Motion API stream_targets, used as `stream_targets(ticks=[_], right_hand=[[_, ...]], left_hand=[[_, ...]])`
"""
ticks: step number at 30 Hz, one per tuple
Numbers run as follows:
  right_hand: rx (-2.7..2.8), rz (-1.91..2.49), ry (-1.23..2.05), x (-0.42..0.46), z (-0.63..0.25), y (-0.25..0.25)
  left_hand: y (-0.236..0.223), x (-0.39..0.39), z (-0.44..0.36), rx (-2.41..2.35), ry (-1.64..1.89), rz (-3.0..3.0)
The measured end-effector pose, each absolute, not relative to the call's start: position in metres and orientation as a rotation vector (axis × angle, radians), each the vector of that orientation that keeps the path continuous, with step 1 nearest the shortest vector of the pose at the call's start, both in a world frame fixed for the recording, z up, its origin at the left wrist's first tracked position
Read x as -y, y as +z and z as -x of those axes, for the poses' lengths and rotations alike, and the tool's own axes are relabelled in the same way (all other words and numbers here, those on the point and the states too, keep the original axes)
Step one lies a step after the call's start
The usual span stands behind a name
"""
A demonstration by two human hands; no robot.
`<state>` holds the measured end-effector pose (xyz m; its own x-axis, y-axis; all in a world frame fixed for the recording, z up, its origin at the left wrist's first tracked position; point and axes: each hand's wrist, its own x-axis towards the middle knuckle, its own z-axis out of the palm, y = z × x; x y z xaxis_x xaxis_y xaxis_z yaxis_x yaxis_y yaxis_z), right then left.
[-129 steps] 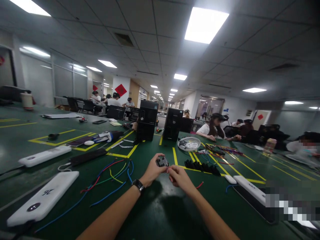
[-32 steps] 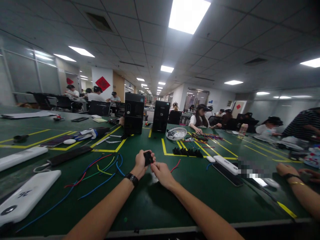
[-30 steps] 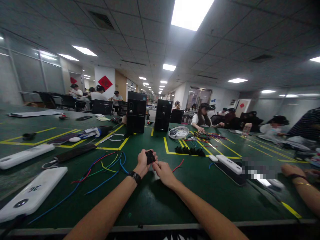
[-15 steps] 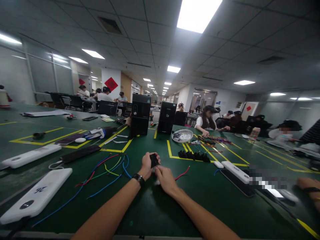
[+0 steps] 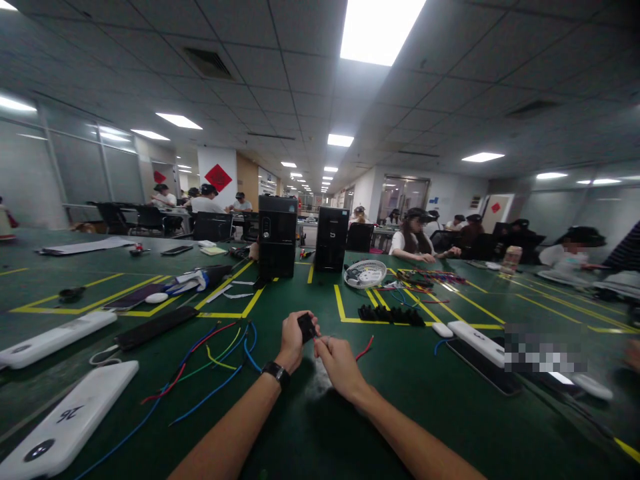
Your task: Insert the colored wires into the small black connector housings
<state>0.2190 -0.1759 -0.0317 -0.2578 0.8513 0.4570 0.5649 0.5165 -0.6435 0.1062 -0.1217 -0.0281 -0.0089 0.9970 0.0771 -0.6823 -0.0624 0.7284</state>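
My left hand (image 5: 294, 341), with a dark watch on its wrist, is closed around a small black block-like part (image 5: 307, 328) above the green table. Close beside it, my right hand (image 5: 337, 363) is in a pinch, its fingertips near the lower right side of that part. A red wire (image 5: 365, 348) sticks out past the far side of my right hand; the fingers hide the rest of it. Whether the wire's other end meets the black part cannot be seen. Several loose blue, red, green and yellow wires (image 5: 220, 360) lie to the left.
White power banks (image 5: 75, 420) lie at left and right. A row of small black parts (image 5: 390, 315), a white round basket (image 5: 365, 275) and two black computer towers (image 5: 277, 237) stand ahead. Beyond the basket, a person (image 5: 413, 240) sits near a pile of coloured wires (image 5: 435, 277).
My view has shifted slightly. Both hands stay close together at the black part, with the right hand a little further right. The red wire's visible end has moved slightly left.
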Motion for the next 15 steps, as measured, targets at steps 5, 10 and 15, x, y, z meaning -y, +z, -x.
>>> stream_targets(ticks=[5, 10, 15], right_hand=[[2.057, 1.240, 0.371, 0.173, -0.219, -0.047], [1.987, 1.154, 0.437, 0.173, -0.217, -0.048], [1.473, 1.003, 1.069, 0.152, -0.232, -0.043]], left_hand=[[-0.022, 0.126, -0.113, -0.509, 1.364, -0.536], [-0.020, 0.123, -0.108, -0.581, 1.541, -0.638], [-0.007, 0.126, -0.094, -0.580, 1.809, -0.681]])
